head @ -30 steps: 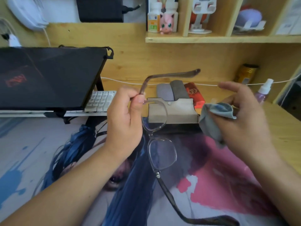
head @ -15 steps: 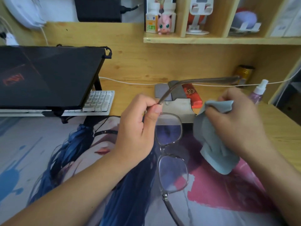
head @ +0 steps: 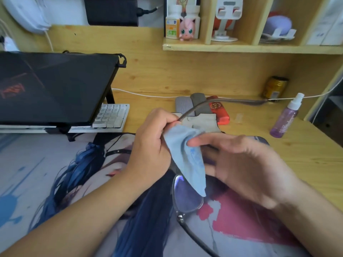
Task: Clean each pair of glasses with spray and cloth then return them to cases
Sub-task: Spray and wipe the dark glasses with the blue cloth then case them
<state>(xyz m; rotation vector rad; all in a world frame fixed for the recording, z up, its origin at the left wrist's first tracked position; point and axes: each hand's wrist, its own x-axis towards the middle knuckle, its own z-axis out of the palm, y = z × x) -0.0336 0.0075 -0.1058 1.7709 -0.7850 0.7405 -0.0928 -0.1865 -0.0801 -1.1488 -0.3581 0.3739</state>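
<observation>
While the left hand pinched the glasses at the far hinge, frame running lengthwise toward the person below it, the right hand pressed the cloth over the far lens, leaving the near lens uncovered.

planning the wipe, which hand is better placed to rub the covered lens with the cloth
Right. The right hand already has its fingers on the blue cloth draped over the upper lens, while the left hand grips the glasses at the hinge, steadying them.
</observation>
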